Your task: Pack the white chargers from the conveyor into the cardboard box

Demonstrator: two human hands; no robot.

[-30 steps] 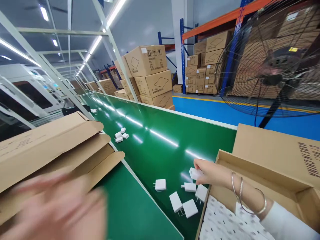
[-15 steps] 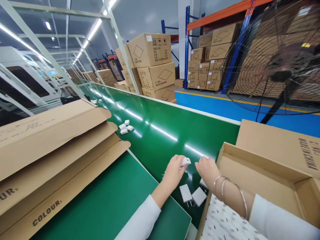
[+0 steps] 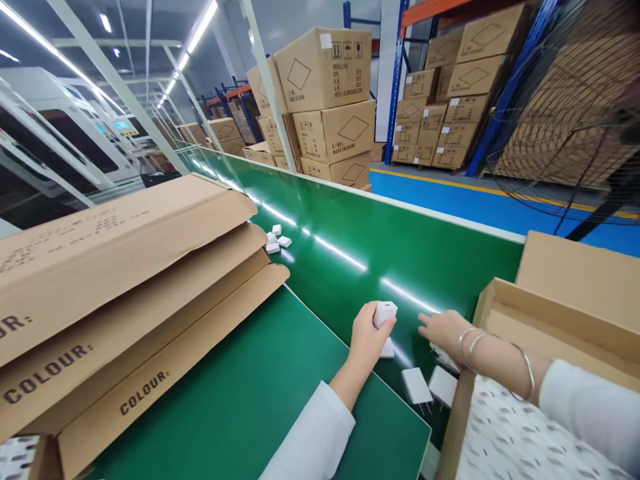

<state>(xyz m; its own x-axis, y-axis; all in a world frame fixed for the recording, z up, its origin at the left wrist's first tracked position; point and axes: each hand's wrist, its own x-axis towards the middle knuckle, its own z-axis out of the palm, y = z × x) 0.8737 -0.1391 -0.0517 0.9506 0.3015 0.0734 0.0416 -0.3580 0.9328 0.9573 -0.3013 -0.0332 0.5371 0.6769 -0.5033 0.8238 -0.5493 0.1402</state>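
My left hand is closed around a white plug-in charger, its port end facing up. Just under that hand lies another white charger on the green conveyor belt. My right hand, with bracelets at the wrist, hovers over the belt by the carton's edge; its fingers are apart and hold nothing I can see. Below it are a white charger with its prongs showing and a second one. Another white piece is partly hidden beneath the right hand.
An open carton at right holds a white layer with grey marks. Stacked flattened cartons cover the left side of the green worktop. Several chargers lie farther up the belt. A fan stands at right.
The view has shifted, so the scene sits farther right. The charger in my left hand has turned to show more of its end. My right hand's fingers have spread a little.
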